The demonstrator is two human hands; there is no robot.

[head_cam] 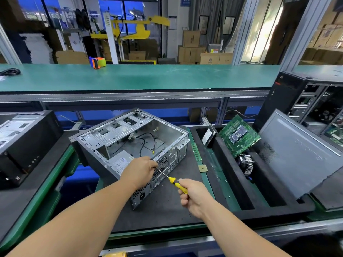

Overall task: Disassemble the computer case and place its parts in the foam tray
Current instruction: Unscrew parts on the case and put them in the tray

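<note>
Head view: both forearms reach in from the near edge of the desk toward the opened case.
Right hand (193,196): fingers curled round the yellow handle of a screwdriver (177,184), whose shaft points up and left at the case's rear panel.
Left hand (142,168): gripping the top rear edge of the computer case (130,141), with the screwdriver tip just beside or under its fingers.
Case: lies on its side, open side up, on a dark mat (167,204) at mid-desk; loose cables and the power supply (118,161) remain inside.
Foam tray (230,175): just right of the mat; it holds a motherboard (239,135), a hard drive (208,136), a heatsink and a leaning side panel (297,154).
Risk: judging by the closeness of tip and fingers, a slip off the screw could jab the left hand or strip the head; a freed screw could drop into the chassis.
Writing: the power supply carries a printed label, too small to read; a red badge on the far-right tower is also unreadable.
</note>
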